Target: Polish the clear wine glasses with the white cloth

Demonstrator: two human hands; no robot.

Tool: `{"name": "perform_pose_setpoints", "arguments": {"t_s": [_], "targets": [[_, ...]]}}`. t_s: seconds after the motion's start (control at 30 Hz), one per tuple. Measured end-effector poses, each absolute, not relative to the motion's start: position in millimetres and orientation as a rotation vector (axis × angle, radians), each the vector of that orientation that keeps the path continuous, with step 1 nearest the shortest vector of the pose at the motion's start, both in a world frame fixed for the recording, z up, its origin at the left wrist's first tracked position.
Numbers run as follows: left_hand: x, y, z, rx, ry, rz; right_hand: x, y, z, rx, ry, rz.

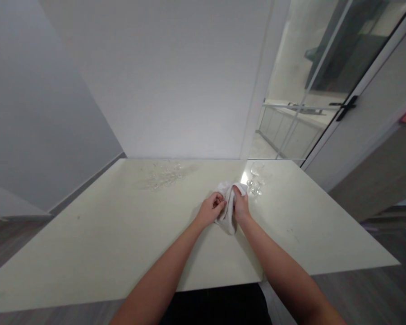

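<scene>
A crumpled white cloth (228,220) is bunched between my two hands above the table, its lower fold hanging down. My left hand (212,209) has its fingers curled and pinched at the cloth's left side. On the other side, my right hand (241,204) grips the cloth with the thumb pressed on top. Whether something lies inside the cloth is hidden. Just beyond my right hand, several clear glasses (255,186) stand close together. Farther left, another group of clear glass pieces (166,174) sits near the back; their outlines are faint.
The pale glossy table (98,243) spreads out on both sides and meets a white panel (182,90) at its back edge. To the right is a glazed door with a black handle (347,107). A grey wall (37,113) rises at left.
</scene>
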State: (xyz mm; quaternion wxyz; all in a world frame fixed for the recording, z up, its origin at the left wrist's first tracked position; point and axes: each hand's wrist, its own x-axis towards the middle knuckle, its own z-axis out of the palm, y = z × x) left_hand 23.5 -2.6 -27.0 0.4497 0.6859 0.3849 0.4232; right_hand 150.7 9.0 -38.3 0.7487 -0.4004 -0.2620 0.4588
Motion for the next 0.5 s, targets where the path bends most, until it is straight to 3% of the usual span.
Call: {"name": "perform_pose_setpoints", "arguments": {"t_s": [0.2,0.37,0.5], "targets": [[24,-1,-24,1.278,0.860,0.844,151,6,-35,-0.826,-0.642,0.999],[19,-9,-18,1.817,1.076,1.152,151,9,-37,-0.856,-0.556,0.988],[22,-16,-14,2.266,1.118,1.114,153,10,-35,-0.838,-0.418,1.086]]}}
